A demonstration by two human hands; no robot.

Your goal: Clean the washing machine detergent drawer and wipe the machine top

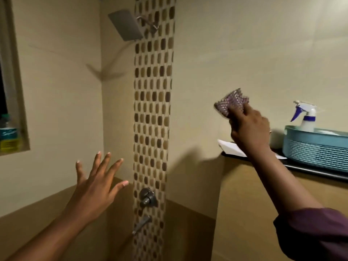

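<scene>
My right hand (249, 129) grips a purple and silver mesh scrubber (230, 102), held up in the air above the left end of a dark ledge (310, 169). My left hand (96, 185) is raised in front of the shower wall with its fingers spread and holds nothing. A white spray bottle with a purple trigger (306, 115) stands in a light blue plastic basket (316, 149) on the ledge. No washing machine or detergent drawer is in view.
A white flat object (231, 147) lies on the ledge's left end. A square shower head (125, 25), a mixer knob (147, 197) and a spout (142, 224) line the mosaic tile strip. Bottles (8, 132) stand in a window niche at the far left.
</scene>
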